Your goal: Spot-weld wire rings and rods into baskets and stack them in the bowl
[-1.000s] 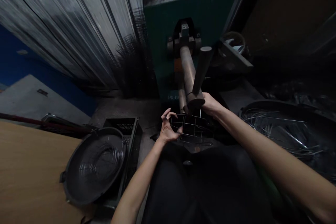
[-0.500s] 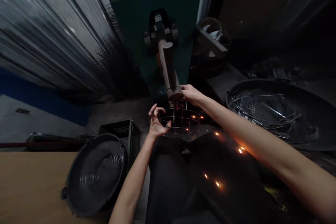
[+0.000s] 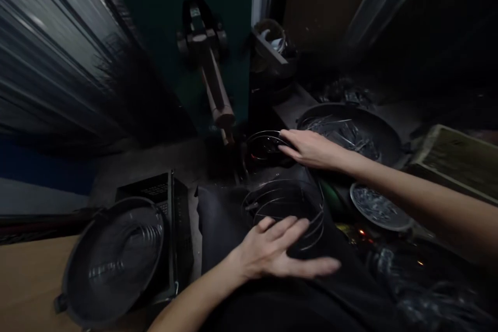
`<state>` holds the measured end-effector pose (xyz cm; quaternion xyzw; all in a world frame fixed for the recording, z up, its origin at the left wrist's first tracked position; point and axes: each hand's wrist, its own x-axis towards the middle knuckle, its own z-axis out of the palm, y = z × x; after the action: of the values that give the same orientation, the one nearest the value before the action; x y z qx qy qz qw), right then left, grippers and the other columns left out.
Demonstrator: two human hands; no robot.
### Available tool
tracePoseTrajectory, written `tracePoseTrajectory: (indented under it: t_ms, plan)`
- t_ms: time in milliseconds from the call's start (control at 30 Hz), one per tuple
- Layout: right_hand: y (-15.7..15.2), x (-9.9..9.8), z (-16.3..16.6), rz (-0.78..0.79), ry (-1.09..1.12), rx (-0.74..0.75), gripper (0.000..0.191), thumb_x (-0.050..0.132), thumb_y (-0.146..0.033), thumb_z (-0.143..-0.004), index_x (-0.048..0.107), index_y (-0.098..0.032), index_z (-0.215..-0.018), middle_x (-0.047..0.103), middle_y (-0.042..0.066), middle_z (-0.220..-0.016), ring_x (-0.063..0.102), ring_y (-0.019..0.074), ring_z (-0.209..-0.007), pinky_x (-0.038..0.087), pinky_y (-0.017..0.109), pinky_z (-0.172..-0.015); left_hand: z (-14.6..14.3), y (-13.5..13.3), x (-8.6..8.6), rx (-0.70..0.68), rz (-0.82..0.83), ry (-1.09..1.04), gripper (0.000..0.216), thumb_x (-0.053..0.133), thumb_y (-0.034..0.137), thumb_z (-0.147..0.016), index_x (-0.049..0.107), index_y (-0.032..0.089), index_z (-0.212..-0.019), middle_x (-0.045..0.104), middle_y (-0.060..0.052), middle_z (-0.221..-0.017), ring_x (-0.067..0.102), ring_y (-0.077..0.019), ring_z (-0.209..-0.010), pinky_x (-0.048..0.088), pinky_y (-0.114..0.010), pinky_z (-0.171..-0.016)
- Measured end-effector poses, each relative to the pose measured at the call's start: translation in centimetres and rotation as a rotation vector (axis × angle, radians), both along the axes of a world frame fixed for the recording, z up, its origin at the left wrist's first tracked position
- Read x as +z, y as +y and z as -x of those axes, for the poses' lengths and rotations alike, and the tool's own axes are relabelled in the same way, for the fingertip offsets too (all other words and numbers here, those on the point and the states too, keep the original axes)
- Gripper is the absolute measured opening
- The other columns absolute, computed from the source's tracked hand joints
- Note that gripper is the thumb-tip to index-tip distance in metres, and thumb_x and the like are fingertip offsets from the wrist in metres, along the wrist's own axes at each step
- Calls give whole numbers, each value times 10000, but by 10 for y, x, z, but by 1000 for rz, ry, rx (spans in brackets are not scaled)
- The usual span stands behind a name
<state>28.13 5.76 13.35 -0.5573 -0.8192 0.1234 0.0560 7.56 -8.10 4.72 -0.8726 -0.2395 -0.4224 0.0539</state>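
Note:
My right hand (image 3: 311, 149) pinches a thin wire ring (image 3: 260, 134) in front of the machine's arm. Over my lap my left hand (image 3: 278, 251) is open, its fingers spread and thumb stretched right. Just beyond its fingertips lies a round wire frame (image 3: 322, 202) of several hoops on dark cloth (image 3: 220, 218); whether the fingers touch it I cannot tell. A welding machine's rod-like arm (image 3: 218, 96) with a tapered tip points down, left of the held ring.
At left a black basin (image 3: 73, 275) holding wire rings stands beside a dark crate (image 3: 182, 228). To the right are a wide pan (image 3: 385, 135) of wire pieces, a smaller bowl (image 3: 356, 199) and a yellowish box (image 3: 455, 166). Small sparks (image 3: 362, 232) glow low at right.
My right hand has moved away from the machine's tip with a wire ring. My left hand has come back over my lap, fingers spread. The view has swung right, and fewer sparks show.

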Motion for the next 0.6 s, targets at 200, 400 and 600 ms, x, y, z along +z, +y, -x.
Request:
tracePoseTrajectory:
  t_ms: [200, 400, 600]
  plan:
    - [-41, 11, -40, -91, 252, 273, 290, 312, -379, -963, 535, -197, -1000, 571, 72, -892, 549, 175, -748, 418, 275, -683, 42, 38, 29, 139, 649, -543, 928, 708, 513, -719, 198, 304, -1465, 450, -101, -1398, 484, -274, -1243, 439, -440, -971]
    - [4, -47, 0, -111, 514, 265, 282, 371, -314, -951, 572, -150, -1061, 574, 97, -988, 558, 172, -871, 429, 291, -818, 12, 13, 54, -216, 1445, -874, 395, 480, 408, -923, 518, 213, -1264, 630, 3, -656, 419, -34, -377, 320, -150, -378]
    - [11, -73, 63, -61, 230, 129, 281, 432, -312, -950, 639, -142, -1036, 553, 128, -1099, 568, 194, -900, 430, 281, -749, -30, 24, 25, -60, 1595, -1162, 406, 586, 493, -836, 629, 162, -1066, 510, 51, -573, 340, -17, -381, 321, -154, -401]
